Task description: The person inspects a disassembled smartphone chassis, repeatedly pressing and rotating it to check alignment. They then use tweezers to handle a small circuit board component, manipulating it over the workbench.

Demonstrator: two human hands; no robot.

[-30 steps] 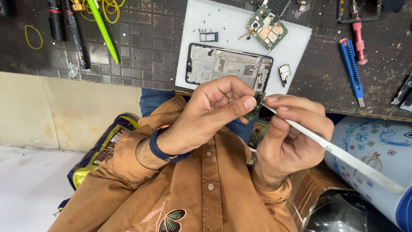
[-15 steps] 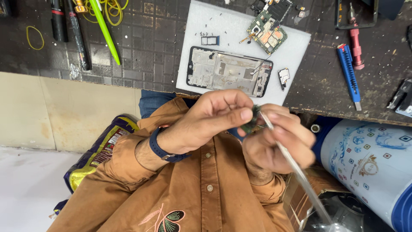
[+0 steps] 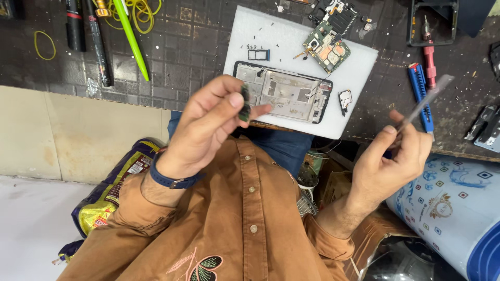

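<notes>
With the opened black phone frame (image 3: 284, 92) lying stripped on the white foam pad (image 3: 359, 67), the left hand (image 3: 208, 125) fingers pinch what looks like a small dark circuit part (image 3: 244, 104), while the right hand (image 3: 396, 156) clamps a thin grey pry tool (image 3: 424, 96).

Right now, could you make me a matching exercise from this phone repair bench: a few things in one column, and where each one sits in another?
Things:
1. small dark green circuit piece
2. thin translucent prying strip
3. black-rimmed phone frame
4. bright green pen

Places:
A. on the white foam mat
B. pinched in the left hand
C. on the dark tiled bench, near yellow rubber bands
D. held in the right hand

Pairs: 1-B, 2-D, 3-A, 4-C
</notes>
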